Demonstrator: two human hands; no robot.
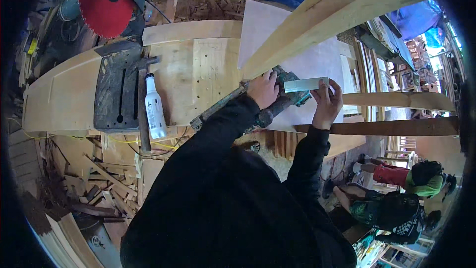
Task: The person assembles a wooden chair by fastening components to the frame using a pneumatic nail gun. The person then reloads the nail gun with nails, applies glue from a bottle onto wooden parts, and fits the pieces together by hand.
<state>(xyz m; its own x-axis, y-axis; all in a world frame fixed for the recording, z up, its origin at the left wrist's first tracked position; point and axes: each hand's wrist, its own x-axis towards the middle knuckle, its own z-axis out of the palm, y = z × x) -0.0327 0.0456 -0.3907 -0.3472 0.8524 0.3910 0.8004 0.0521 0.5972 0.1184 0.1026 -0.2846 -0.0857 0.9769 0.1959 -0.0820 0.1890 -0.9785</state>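
Observation:
My left hand is closed at the dark green machine, its fingers bent over the near part, beside the end of a long wooden beam. The machine is worn, with a rounded housing and a long dark metal piece running out to the left; its exact kind is unclear. Between thumb and fingers my right hand grips one end of a shiny flat metal strip. This strip is held above the machine's right end. Both forearms wear black sleeves.
Left on the bench stand a white bottle, a hammer and a dark slotted metal plate. A red circular saw blade is at the far left. Timbers jut out right. Wood scraps lie lower left; two people are lower right.

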